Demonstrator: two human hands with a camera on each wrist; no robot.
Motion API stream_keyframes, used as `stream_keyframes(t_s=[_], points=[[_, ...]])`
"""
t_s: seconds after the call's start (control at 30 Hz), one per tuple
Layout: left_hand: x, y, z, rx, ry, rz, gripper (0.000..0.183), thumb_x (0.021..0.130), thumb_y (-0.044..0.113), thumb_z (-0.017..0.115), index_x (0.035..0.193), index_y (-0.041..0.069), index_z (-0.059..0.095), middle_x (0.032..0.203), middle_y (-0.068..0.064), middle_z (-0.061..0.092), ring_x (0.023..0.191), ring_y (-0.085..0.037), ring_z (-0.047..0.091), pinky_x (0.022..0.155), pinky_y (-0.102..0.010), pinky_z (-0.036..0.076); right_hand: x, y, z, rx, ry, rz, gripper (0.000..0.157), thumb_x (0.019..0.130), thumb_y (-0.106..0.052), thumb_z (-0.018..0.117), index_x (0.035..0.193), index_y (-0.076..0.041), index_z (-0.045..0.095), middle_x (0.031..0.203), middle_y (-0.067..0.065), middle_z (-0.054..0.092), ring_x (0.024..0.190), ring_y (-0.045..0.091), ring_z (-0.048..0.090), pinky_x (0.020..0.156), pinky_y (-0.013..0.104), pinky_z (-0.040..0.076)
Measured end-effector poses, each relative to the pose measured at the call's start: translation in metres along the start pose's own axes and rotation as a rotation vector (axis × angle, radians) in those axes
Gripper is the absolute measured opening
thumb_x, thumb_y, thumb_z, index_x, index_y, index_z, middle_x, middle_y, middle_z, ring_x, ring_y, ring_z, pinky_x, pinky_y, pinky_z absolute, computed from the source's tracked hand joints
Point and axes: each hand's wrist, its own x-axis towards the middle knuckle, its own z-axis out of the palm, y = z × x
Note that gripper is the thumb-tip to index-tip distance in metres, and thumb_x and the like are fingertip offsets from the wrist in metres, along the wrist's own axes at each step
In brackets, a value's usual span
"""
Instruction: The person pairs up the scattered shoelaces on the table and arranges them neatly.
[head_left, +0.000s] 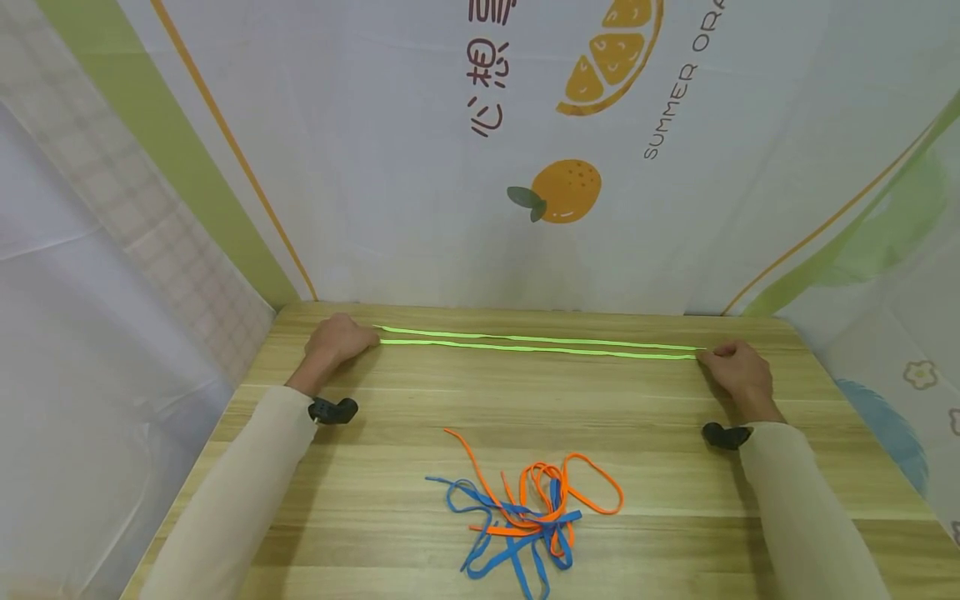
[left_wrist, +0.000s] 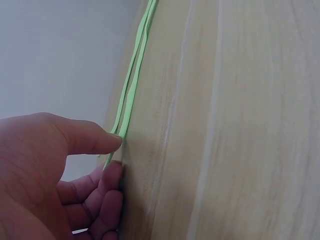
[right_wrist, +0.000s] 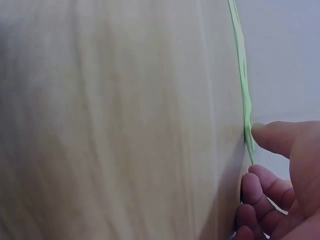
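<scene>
"What lies on the near part of the table?"

"The blue lace and the orange lace, tangled together. I would not touch them for now."

"And close to the table's far edge?"

"There the green lace runs in two strands, almost parallel to this edge. Toward the table's left side, the left hand holds one end between thumb and curled fingers. Toward the right side, the right hand holds the other end similarly. How firm each pinch is, I cannot tell."

"How to do this step well?"

"It seems to be straightening. I would pull both ends gently and equally, keep each strand flat without twist, and release only when both rest on the wood. If one side pulls more, the lace may slide."

"And beyond the table?"

"The printed cloth hangs there; better not to brush it."
</scene>
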Motion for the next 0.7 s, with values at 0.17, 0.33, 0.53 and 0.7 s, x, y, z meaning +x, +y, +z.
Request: stream_keyframes(t_s=[0.17,0.33,0.53,0.7], points=[[-0.003,0.0,0.0,-0.002,0.004,0.008,0.039,0.092,0.036,0.067,0.068,0.018,0.043,0.071,-0.001,0.038,0.065,-0.018,0.038,0.055,-0.03,0.032,-0.002,0.002,-0.001,0.024,-0.013,-0.009,0.064,0.109,-0.047,0.057,0.137,0.01,0.054,0.143,0.038,0.054,0.128,0.057,0.051,0.107,0.066,0.042],[-0.004,-0.002,-0.001,-0.015,0.003,0.035,0.036,0.092,0.037,0.069,0.068,0.015,0.054,0.071,-0.001,0.043,0.066,-0.018,0.04,0.057,-0.031,0.032,-0.003,0.004,-0.003,0.067,-0.027,-0.016,0.07,0.109,-0.048,0.058,0.144,0.012,0.05,0.149,0.039,0.049,0.133,0.059,0.048,0.108,0.067,0.041],[-0.005,-0.008,-0.003,-0.021,0.006,0.062,0.037,0.094,0.038,0.069,0.07,0.018,0.05,0.075,-0.001,0.045,0.071,-0.02,0.043,0.063,-0.034,0.035,-0.006,0.006,-0.006,0.134,-0.051,0.007,0.076,0.109,-0.049,0.057,0.153,0.011,0.043,0.156,0.039,0.044,0.136,0.058,0.046,0.107,0.067,0.043],[-0.01,-0.014,-0.003,-0.049,0.023,0.104,0.04,0.096,0.036,0.07,0.068,0.018,0.047,0.067,0.004,0.041,0.065,-0.017,0.04,0.062,-0.034,0.034,-0.01,0.007,-0.007,0.157,-0.05,0.013,0.077,0.108,-0.05,0.059,0.152,0.01,0.043,0.154,0.038,0.047,0.134,0.056,0.048,0.102,0.061,0.046]])
